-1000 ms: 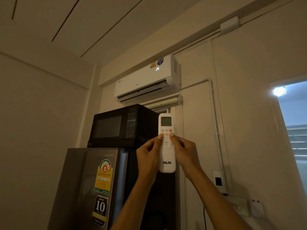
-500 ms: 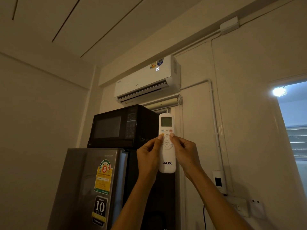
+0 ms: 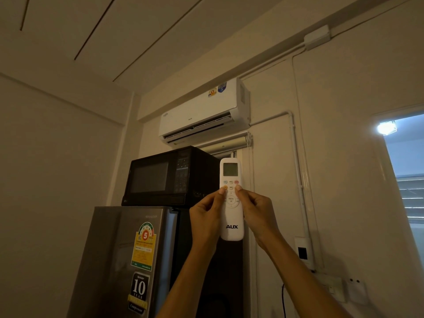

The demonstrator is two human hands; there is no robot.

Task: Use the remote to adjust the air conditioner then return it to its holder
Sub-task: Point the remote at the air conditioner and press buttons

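Both hands are gripping the remote [image 3: 231, 199] upright below the air conditioner [image 3: 204, 112]: left hand [image 3: 206, 220] and right hand [image 3: 258, 216] clasping its sides, thumbs resting on the buttons. Advisable: keeping the tip aimed at the unit, pressing one button squarely, checking the remote's screen.

The white remote [image 3: 231, 216] carries "AUX" in dark letters near its lower end and "MENU OK" on its round centre button; the air conditioner [image 3: 202, 113] shows a small "AUX" on its front. The fridge [image 3: 110, 260] bears "SHARP" at the door's top, an energy label with a large "5", and a black sticker reading "SHARP 10 YEAR"; its smaller print is unreadable.
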